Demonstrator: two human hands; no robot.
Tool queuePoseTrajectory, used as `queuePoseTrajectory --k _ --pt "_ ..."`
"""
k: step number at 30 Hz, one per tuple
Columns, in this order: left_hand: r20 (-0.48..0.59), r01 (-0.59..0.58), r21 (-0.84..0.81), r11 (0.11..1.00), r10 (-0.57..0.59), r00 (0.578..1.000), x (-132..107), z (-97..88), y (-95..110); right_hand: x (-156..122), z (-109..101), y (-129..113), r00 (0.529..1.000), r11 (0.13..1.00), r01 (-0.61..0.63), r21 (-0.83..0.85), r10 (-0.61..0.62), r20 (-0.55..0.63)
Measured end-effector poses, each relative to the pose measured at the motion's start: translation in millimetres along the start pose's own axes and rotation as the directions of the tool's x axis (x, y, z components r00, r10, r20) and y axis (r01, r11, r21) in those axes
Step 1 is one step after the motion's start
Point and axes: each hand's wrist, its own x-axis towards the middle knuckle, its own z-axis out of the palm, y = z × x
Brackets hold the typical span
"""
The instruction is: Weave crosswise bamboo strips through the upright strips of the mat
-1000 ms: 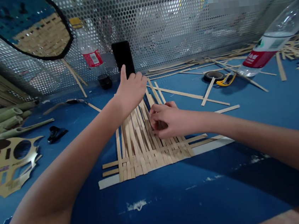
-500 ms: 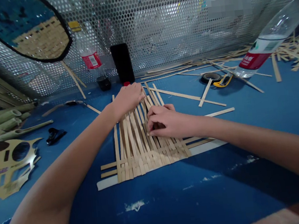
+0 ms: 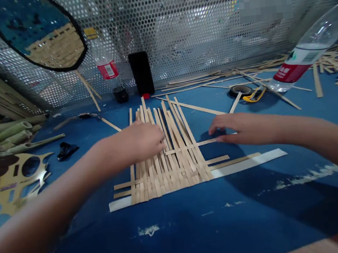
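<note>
On the blue table point(image 3: 184, 241), centre frame, the weave point(image 3: 158, 180) is crossed low by two strips point(image 3: 122, 186); a third strip point(image 3: 205, 142) is laid partway, remainder unwoven. Right hand point(image 3: 232, 126) is parted; left hand's point(image 3: 141, 139) grip cannot be told.

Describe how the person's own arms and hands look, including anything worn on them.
The left hand and right hand are ungloved. The left forearm and right forearm are bare, slim and tapering towards the wrists; no sleeve or watch shows.
</note>
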Motion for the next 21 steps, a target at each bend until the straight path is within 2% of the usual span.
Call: queuePoseTrajectory --k 4,7,13,18,21 --pt "-0.080 -0.008 -0.044 0.999 0.004 0.997 -20 40.1 6 -4 25 19 0.992 0.996 0.062 0.070 -0.054 -0.113" --pt "-0.128 -0.010 -0.098 0.995 -0.003 0.992 -23 53.6 4 -4 33 17 0.986 0.992 0.080 0.098 -0.065 -0.153" --pt "-0.163 -0.039 -0.203 0.978 0.005 0.987 -27 50.8 2 -4 42 16 0.968 0.984 0.108 0.145 -0.071 -0.239" --pt "-0.152 -0.031 -0.230 0.973 -0.005 0.988 -30 47.9 3 -2 46 14 0.971 0.987 0.088 0.134 -0.055 -0.231" --pt "-0.146 -0.007 -0.226 0.974 -0.027 0.989 -18 45.4 -5 -2 43 12 0.977 0.988 0.073 0.133 -0.044 -0.207"
